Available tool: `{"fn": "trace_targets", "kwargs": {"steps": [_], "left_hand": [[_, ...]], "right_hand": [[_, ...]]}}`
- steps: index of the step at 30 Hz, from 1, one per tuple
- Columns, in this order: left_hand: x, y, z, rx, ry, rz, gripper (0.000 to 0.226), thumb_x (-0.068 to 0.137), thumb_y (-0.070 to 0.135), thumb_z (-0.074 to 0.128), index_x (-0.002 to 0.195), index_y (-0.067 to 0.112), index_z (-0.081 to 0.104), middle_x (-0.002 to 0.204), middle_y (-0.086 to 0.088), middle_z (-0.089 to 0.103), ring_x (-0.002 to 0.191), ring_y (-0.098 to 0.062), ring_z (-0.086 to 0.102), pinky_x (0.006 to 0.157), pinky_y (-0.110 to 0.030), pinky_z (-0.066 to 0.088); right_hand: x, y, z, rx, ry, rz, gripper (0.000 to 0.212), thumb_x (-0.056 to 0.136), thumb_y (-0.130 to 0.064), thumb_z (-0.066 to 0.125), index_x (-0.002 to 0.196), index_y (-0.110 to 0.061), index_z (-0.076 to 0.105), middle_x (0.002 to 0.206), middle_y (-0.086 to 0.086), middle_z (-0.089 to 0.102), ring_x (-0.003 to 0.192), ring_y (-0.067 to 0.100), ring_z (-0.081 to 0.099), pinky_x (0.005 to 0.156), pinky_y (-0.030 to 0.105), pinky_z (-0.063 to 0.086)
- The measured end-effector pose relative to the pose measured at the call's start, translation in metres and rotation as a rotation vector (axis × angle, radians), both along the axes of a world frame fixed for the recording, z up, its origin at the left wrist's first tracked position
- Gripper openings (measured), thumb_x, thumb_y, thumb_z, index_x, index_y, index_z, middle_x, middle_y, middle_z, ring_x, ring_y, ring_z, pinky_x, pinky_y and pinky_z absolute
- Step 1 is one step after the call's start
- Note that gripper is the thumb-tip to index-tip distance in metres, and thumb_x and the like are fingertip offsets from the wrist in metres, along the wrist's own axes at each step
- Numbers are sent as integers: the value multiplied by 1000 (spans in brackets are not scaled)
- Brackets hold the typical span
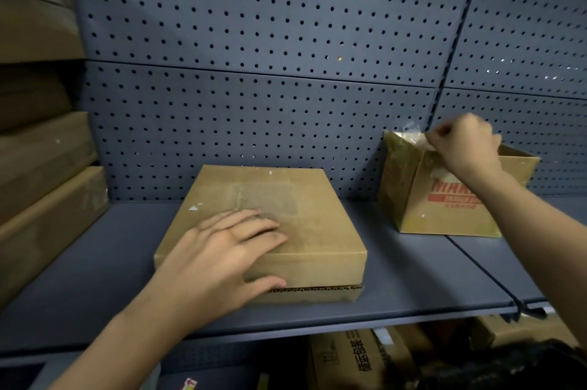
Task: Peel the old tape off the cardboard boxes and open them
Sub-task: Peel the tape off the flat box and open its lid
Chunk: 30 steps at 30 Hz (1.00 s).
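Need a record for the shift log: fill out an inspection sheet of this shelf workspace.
surface: grey-blue shelf, bears both boxes.
job's things: flat closed box, tape patch on top; open box at right, clear tape at its rim.
clutter: stacked cardboard at left; printed boxes below the shelf.
grippers: left hand flat on the flat closed box; right hand pinches the clear tape.
cables: nothing seen.
surroundings: pegboard wall behind.

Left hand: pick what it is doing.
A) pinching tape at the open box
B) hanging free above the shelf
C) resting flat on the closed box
C: the left hand lies with straight fingers on top of the closed box; the right hand pinches the tape at the open box.
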<state>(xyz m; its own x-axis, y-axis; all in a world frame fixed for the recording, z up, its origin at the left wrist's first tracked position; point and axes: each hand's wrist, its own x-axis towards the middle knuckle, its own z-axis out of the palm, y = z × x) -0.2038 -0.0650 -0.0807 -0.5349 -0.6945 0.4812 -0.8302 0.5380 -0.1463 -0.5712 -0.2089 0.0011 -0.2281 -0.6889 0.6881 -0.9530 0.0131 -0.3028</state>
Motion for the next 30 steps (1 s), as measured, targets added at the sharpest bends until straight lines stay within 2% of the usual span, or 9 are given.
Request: {"fn": "trace_targets", "kwargs": {"steps": [2,4,8,12,17,20,23,26,30], "left_hand": [[1,2,-1,-44,-6,-1,61,79,72,44,113,31,73,117,13,70,114,-12,63,99,-33,41],[4,4,-2,-56,-26,9,67,76,76,45,119,32,70,120,12,68,117,-10,56,100,-36,39],[11,9,-9,-21,-75,54,76,67,74,64,132,33,59,127,8,61,119,-17,54,104,-41,41],[14,15,-11,46,-35,90,78,67,65,74,137,36,54,129,8,56,116,-20,57,100,-41,48],[19,21,-12,-54,-59,64,59,84,61,51,132,27,62,131,4,64,117,-20,63,98,-40,51],[19,21,-14,-121,-103,54,64,84,61,41,126,21,69,128,-2,67,115,-21,66,96,-42,50],[16,21,-14,-189,-99,40,62,85,56,39,119,17,73,122,-5,70,108,-22,69,89,-43,55],[16,23,-12,-178,-46,22,57,91,53,35,118,21,74,120,-1,71,108,-21,70,83,-40,59],[18,25,-3,-180,1,-5,55,97,55,29,110,31,76,113,10,73,104,-13,70,62,-32,61]], "right_hand": [[6,8,5,-105,57,41,23,95,-31,62,92,-11,72,97,15,66,95,37,60,91,52,45],[18,21,12,-133,71,178,23,94,-33,63,96,-12,71,96,12,65,92,30,61,86,47,50],[64,67,9,79,132,534,28,90,-40,66,105,-16,71,101,2,62,92,15,57,84,30,45],[105,113,-20,425,294,763,70,76,-71,58,133,-31,57,126,-13,46,116,6,46,106,28,38],[123,137,-62,420,593,784,96,72,-82,58,152,-39,28,145,-10,30,129,10,29,112,34,29],[127,140,-74,338,659,765,91,77,-74,60,153,-37,27,145,-6,34,132,15,32,112,38,32],[124,143,-70,337,568,794,71,85,-54,64,149,-36,37,143,-9,37,130,15,41,109,37,38],[118,145,-63,406,475,842,55,94,-40,61,146,-35,45,146,-14,39,129,10,46,109,31,38],[117,140,-64,387,380,905,41,98,-25,59,139,-23,57,142,-6,54,134,11,47,115,19,27]]}}
